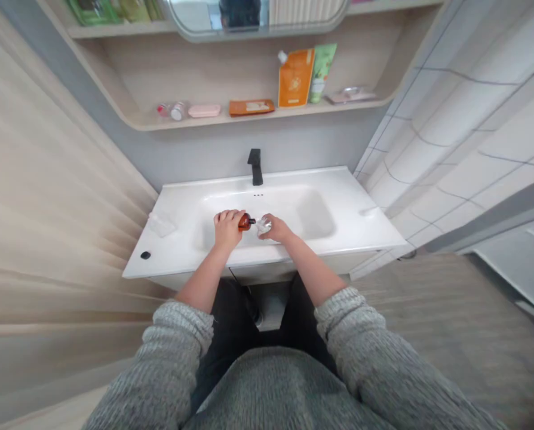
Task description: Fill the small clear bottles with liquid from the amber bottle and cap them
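Note:
Over the white sink basin, my left hand is wrapped around an amber bottle. The bottle lies tilted on its side, its dark neck pointing right. Facing that neck, a small clear container is held in the fingers of my right hand. Neck and container are very close; whether they touch I cannot tell. Both hands are closed, and my left palm hides most of the bottle.
A black faucet rises behind the basin. On the counter's left lie a clear plastic piece and a small black cap. Above, a shelf bears an orange pouch, a green tube and small items. A curtain hangs left.

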Demonstrator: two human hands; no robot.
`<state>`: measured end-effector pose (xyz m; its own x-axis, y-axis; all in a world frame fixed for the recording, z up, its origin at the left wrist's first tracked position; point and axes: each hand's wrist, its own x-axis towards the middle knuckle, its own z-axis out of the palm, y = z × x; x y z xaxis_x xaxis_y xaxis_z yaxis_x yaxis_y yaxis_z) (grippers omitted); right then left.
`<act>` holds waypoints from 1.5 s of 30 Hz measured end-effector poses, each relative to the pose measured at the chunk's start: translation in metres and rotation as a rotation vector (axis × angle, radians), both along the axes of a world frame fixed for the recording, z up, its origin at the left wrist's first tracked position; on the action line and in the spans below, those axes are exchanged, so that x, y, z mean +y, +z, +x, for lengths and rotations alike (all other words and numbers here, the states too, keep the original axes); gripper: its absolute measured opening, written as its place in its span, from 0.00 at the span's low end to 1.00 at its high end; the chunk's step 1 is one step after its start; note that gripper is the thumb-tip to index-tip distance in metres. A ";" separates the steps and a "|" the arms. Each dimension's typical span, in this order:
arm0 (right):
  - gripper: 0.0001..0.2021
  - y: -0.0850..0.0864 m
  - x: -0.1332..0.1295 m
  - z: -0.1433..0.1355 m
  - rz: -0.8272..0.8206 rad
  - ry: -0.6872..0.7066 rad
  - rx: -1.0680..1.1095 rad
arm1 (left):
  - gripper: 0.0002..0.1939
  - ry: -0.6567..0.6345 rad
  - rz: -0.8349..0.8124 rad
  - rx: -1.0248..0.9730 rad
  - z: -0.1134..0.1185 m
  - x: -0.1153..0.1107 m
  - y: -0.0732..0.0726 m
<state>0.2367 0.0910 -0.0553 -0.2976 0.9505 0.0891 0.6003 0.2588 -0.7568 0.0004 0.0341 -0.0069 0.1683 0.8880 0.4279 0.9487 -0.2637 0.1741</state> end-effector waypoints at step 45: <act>0.36 0.001 -0.001 -0.001 -0.013 -0.005 -0.004 | 0.30 0.001 -0.021 -0.010 0.001 -0.002 0.003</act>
